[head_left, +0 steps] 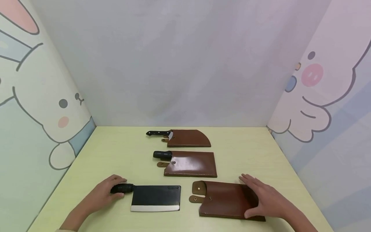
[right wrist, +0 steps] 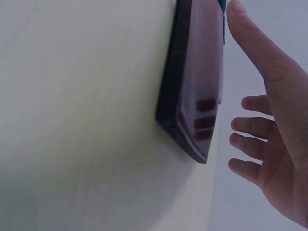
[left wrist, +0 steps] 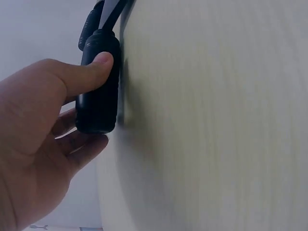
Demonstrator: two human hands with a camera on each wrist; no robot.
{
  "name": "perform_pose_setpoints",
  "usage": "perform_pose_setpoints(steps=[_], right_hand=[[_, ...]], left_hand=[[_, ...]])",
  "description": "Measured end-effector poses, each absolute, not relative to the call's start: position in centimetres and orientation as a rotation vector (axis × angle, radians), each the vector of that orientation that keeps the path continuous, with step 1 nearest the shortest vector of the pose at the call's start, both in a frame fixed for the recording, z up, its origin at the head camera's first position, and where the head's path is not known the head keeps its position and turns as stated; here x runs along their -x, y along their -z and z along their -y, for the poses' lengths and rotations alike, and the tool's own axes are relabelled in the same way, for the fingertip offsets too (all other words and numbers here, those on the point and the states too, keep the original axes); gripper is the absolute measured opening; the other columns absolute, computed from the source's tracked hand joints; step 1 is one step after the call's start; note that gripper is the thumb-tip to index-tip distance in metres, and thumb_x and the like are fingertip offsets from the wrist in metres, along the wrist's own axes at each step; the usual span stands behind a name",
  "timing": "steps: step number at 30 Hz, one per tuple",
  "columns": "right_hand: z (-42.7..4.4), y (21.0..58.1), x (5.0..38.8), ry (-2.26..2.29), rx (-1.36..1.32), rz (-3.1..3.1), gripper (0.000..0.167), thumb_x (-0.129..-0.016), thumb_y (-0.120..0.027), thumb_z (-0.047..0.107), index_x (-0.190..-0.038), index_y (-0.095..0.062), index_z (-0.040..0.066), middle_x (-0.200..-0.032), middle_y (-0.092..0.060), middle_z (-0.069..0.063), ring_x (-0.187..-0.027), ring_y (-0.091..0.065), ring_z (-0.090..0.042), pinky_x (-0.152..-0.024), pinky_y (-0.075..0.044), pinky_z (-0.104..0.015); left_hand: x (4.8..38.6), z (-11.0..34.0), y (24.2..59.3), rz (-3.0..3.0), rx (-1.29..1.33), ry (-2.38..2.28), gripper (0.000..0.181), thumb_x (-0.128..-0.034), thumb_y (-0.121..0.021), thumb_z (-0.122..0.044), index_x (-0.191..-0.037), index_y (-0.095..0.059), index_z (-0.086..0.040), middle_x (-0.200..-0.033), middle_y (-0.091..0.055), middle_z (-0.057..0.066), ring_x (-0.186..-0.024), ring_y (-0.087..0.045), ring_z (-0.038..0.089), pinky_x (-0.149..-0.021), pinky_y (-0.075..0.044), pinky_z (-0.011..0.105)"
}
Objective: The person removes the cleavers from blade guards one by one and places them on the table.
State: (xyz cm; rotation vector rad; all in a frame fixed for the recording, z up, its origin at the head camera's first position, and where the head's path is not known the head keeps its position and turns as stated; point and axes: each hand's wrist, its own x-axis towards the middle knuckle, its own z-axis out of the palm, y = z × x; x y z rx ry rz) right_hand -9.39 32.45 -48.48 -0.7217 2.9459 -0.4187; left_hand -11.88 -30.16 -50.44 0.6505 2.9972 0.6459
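A cleaver [head_left: 156,197] with a black blade and a bright edge lies flat on the table at the front left. My left hand [head_left: 108,190] holds its black ribbed handle [left wrist: 98,91], thumb on one side and fingers on the other. To the right of the blade lies a brown leather knife sheath [head_left: 229,199], its strap and flap toward the cleaver. Over the sheath's right end, my right hand [head_left: 268,199] is spread with fingers apart. In the right wrist view that hand's fingers stand away from the sheath [right wrist: 199,96] and grip nothing.
Behind, a second brown sheath [head_left: 194,164] covers a knife with a black handle [head_left: 162,155]. Farther back, a curved sheath [head_left: 189,138] holds a knife with a riveted black handle [head_left: 157,133]. A grey wall [head_left: 179,64] and cartoon-printed side panels enclose the pale yellow table [head_left: 121,145].
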Motion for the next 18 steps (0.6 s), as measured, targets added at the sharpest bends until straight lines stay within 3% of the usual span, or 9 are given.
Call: perform_pose_setpoints(steps=[6, 10, 18], right_hand=[[-32.0, 46.6, 10.7, 0.386, 0.835, -3.076, 0.109, -0.069, -0.078, 0.076, -0.157, -0.043, 0.021, -0.156, -0.047, -0.011, -0.127, -0.06, -0.034, -0.081, -0.056, -0.05], [-31.1, 45.8, 11.9, 0.385, 0.936, -3.12, 0.107, -0.07, -0.081, 0.072, -0.156, -0.045, 0.02, -0.157, -0.046, -0.01, -0.131, -0.058, -0.034, -0.084, -0.056, -0.05], [-28.7, 44.8, 14.4, 0.413, 1.013, -3.115, 0.104, -0.075, -0.076, 0.074, -0.156, -0.043, 0.018, -0.159, -0.043, -0.01, -0.142, -0.047, -0.035, -0.092, -0.053, -0.056]], left_hand=[[12.1, 28.9, 48.5, -3.067, -0.512, -0.648, 0.051, -0.0903, -0.078, -0.042, -0.128, -0.068, -0.009, -0.119, -0.069, 0.0, -0.108, -0.067, 0.028, -0.09, -0.054, 0.051], [13.0, 27.8, 47.9, -3.156, -0.51, -0.654, 0.052, -0.0928, -0.075, -0.043, -0.13, -0.068, -0.008, -0.123, -0.068, 0.008, -0.111, -0.066, 0.033, -0.089, -0.053, 0.055], [15.5, 25.4, 48.4, -3.197, -0.543, -0.649, 0.059, -0.0939, -0.074, -0.042, -0.138, -0.061, -0.006, -0.137, -0.061, 0.016, -0.127, -0.057, 0.039, -0.098, -0.049, 0.058]])
